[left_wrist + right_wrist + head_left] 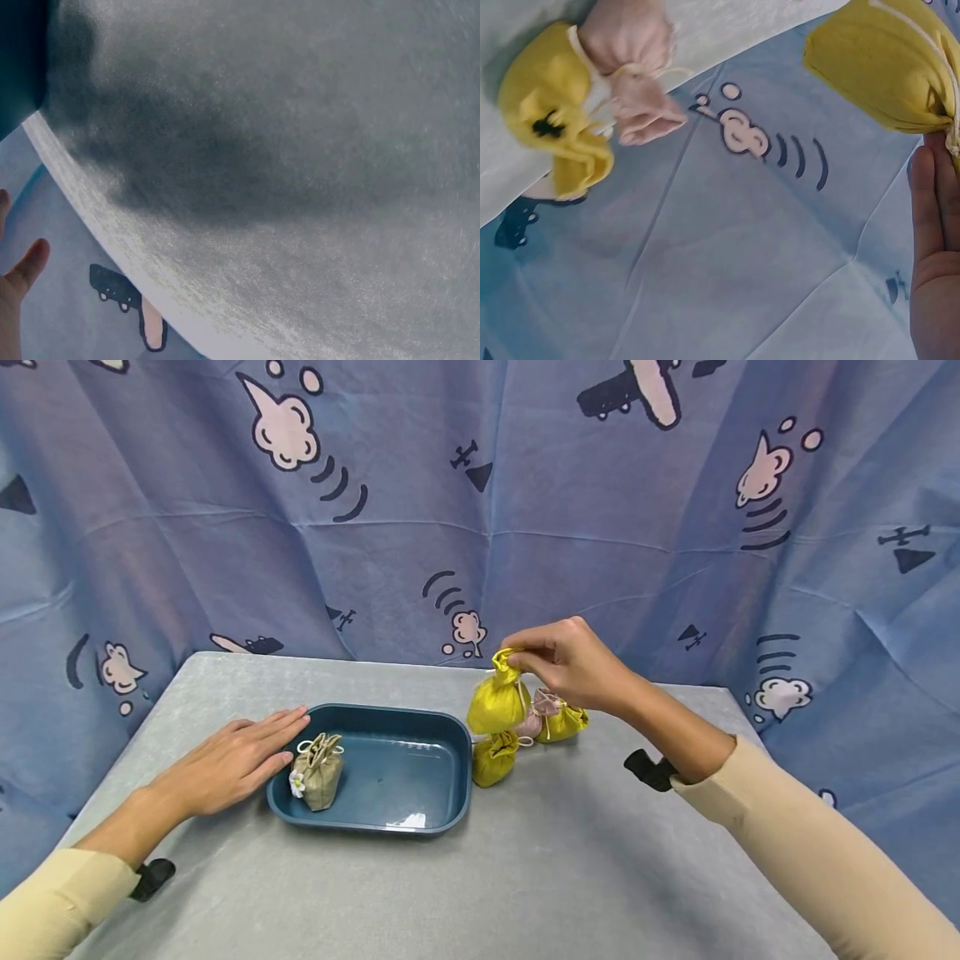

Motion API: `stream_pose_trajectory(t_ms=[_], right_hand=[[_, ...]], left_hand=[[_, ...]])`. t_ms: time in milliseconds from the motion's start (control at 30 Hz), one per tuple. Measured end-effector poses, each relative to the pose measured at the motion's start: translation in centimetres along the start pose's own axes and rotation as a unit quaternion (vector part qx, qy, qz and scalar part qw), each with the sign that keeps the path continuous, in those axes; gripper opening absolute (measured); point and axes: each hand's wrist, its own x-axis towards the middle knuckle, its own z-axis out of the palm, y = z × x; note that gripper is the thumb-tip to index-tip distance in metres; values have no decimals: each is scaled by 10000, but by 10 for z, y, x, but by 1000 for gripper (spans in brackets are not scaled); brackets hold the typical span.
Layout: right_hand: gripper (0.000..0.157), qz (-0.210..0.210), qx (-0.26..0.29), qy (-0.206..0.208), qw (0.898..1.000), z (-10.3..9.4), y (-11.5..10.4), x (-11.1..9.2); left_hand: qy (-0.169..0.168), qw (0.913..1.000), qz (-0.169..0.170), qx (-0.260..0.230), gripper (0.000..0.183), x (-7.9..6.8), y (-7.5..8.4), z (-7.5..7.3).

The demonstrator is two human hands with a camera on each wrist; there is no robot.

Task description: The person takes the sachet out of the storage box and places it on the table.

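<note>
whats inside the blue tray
One beige drawstring pouch with a white flower sits toward the left end of the blue tray. It hides the patch of floor beneath it; its contents cannot be seen.

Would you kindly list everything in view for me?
Table: 1, grey, in the foreground
Curtain: 1, printed blue, behind the table
Tray: 1, dark blue, on the table, left
Beige pouch: 1, beige, in the tray
Flower: 1, white, on the beige pouch
Pink pouch: 1, pink, right of the tray
Yellow pouches: 3, yellow, one raised, one beside the tray, one beside the pink pouch
Wrist devices: 2, black, at both wrists
Sleeves: 2, cream, on both forearms
Left hand: 1, at the tray's left rim
Right hand: 1, pinching a yellow pouch
</note>
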Motion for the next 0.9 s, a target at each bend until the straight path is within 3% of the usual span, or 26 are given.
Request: stream_pose_trajectory(t_ms=[333,533,767,900], right_hand=[[20,409,-316,269,9983,-18,17,-25],[22,663,-309,282,9969,-19,28,-38],[22,735,-577,302,9952,-21,40,-51],[22,767,-466,281,9956,-17,47,-59]], left_hand=[[29,10000,3,-25,52,0,1,0],[25,10000,-26,-28,52,-1,2,1],[9,10000,-44,-34,53,-1,3,1],[-60,10000,-46,-4,53,0,1,0]])
